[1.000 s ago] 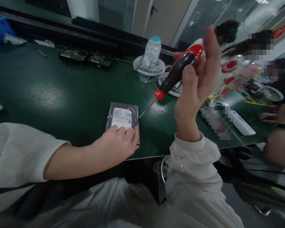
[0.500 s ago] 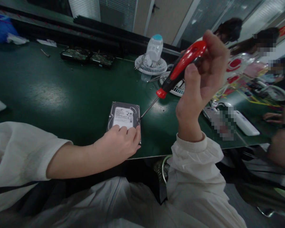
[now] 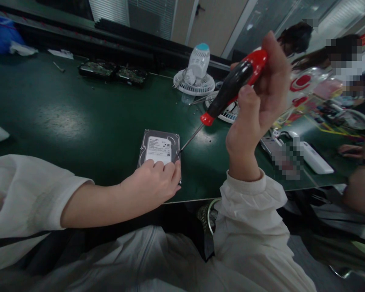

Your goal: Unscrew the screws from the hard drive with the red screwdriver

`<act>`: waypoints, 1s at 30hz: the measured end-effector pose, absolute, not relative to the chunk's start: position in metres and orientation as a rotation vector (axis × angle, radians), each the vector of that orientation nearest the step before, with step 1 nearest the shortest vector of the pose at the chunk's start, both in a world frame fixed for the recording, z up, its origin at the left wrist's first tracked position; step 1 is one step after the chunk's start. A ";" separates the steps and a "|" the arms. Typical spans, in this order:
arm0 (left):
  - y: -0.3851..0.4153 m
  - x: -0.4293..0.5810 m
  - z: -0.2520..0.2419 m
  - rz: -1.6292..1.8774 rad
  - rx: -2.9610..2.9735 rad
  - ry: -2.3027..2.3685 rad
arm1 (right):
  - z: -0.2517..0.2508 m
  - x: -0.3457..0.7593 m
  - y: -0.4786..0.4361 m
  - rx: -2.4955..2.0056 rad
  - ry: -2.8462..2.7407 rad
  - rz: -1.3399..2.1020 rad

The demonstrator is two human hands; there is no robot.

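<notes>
A hard drive (image 3: 158, 149) with a white label lies on the green table near its front edge. My left hand (image 3: 156, 180) is closed over the drive's near end, fingers curled along its right side, and hides that part. My right hand (image 3: 266, 89) grips the handle of a red and black screwdriver (image 3: 231, 91) at the upper right of the drive. The screwdriver slants down to the left, and its tip meets the drive's right edge, at what looks like a screw spot.
Two circuit-covered drive units (image 3: 112, 72) lie at the back of the green table (image 3: 88, 113). A white fan (image 3: 197, 69) with a blue top stands behind the screwdriver. Right of my forearm are a phone (image 3: 272, 148) and a white device (image 3: 316, 158). A co-worker's hand (image 3: 351, 151) rests farther right.
The screwdriver handle has turned in my right hand, showing more black on the near side. Its tip stays at the drive's edge. My left hand and the drive keep their places.
</notes>
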State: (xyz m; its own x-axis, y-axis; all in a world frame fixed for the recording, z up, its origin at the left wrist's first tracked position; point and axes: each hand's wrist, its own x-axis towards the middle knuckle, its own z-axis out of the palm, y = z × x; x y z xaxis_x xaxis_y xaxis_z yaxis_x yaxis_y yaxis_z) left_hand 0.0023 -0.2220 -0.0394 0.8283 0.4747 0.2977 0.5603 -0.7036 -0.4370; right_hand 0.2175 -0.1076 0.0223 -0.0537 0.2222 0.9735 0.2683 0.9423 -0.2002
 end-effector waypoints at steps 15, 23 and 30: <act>-0.221 0.003 -0.040 -0.239 -2.486 -0.753 | 0.022 0.212 -0.103 -0.279 -1.608 0.016; -0.221 0.003 -0.040 -0.241 -2.483 -0.754 | 0.025 0.210 -0.112 -0.443 -1.555 -0.133; -0.222 0.003 -0.038 -0.211 -2.492 -0.757 | 0.020 0.213 -0.109 -0.416 -1.589 0.053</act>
